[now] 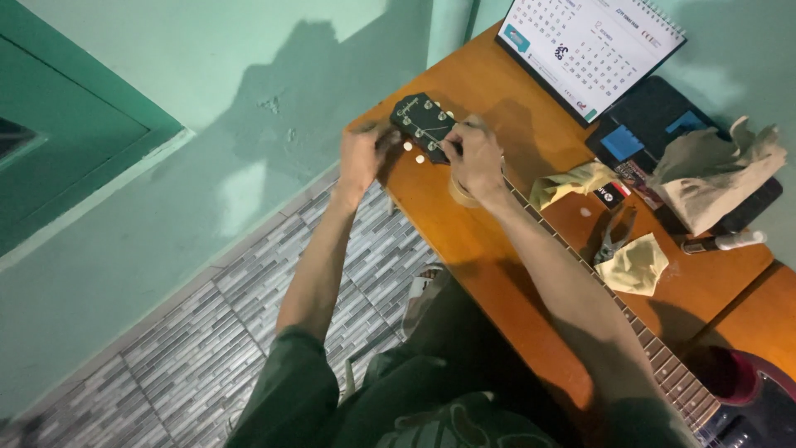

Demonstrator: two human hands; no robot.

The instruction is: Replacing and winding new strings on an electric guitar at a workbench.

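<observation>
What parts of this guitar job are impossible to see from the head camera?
- Guitar body: cut off by the bottom right edge.
- Guitar neck: partly hidden under the right forearm.
- Fingertips of the left hand and right hand: curled against the headstock, so the grip is unclear.
- Strings: too thin to make out.
- Roll beneath the neck: mostly covered by the right hand.
- Small tool between the yellow cloths: too small to identify surely.

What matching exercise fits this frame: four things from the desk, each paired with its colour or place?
Things:
1. guitar headstock
2. desk calendar
3. pliers
4. yellow cloth

Descriptions:
A. standing at the table's far end
B. black, between left hand and right hand
C. crumpled, just nearer than the pliers
D. lying beside the guitar neck

Pairs: 1-B, 2-A, 3-D, 4-C
</observation>
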